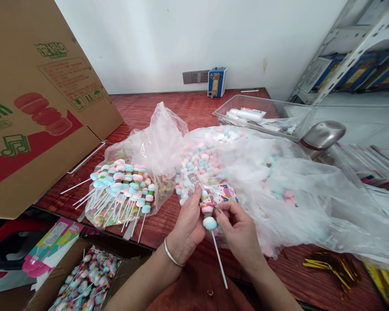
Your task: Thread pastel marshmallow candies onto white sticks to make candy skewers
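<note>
My left hand [188, 224], a silver bangle on its wrist, and my right hand [238, 229] meet at the table's front edge. Together they pinch one marshmallow skewer [210, 218], pastel pieces on a white stick pointing down toward me, partly inside a small printed wrapper [223, 193]. Both hands are closed on it. Just behind lies a large clear bag of loose pastel marshmallows [214, 160]. To the left, a pile of finished skewers [121, 190] rests on an open plastic bag.
A big cardboard box [35, 103] leans at the left. A carton of wrapped skewers [87, 280] sits below the red wooden table [181, 108]. A clear tray [262, 114], a metal object [322, 134], gold twist ties [330, 265] and shelving lie to the right.
</note>
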Motion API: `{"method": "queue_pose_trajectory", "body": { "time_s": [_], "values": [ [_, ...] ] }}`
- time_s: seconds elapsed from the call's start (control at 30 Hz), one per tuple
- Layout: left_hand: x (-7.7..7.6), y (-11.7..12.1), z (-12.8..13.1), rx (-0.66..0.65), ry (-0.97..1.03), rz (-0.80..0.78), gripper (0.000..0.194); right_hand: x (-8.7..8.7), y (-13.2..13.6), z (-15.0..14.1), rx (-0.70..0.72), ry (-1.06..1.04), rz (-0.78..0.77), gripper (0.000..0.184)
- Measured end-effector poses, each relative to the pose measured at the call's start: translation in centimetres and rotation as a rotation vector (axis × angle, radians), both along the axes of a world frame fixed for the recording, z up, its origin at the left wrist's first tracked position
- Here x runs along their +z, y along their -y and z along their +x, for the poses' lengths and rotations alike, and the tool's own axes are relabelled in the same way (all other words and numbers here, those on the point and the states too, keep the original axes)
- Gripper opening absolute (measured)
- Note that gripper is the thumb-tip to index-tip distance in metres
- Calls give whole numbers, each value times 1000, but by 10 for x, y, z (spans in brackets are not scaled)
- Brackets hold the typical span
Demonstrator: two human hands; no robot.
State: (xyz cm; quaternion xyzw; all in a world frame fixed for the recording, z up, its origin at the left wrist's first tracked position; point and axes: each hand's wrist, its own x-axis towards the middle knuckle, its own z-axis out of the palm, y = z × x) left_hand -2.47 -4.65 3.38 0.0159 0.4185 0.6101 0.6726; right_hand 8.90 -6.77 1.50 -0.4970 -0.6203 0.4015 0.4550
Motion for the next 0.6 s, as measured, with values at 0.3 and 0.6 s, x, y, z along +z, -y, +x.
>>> {"method": "queue_pose_trajectory", "body": {
  "time_s": [0.3, 0.6],
  "values": [
    [0, -1, -5, 73, -22, 133, 30, -4, 36, 4, 86, 327, 13, 22],
    [5, -1, -11, 40, 53, 60, 18, -17, 34, 13, 1, 549, 435, 25]
  ]
}}
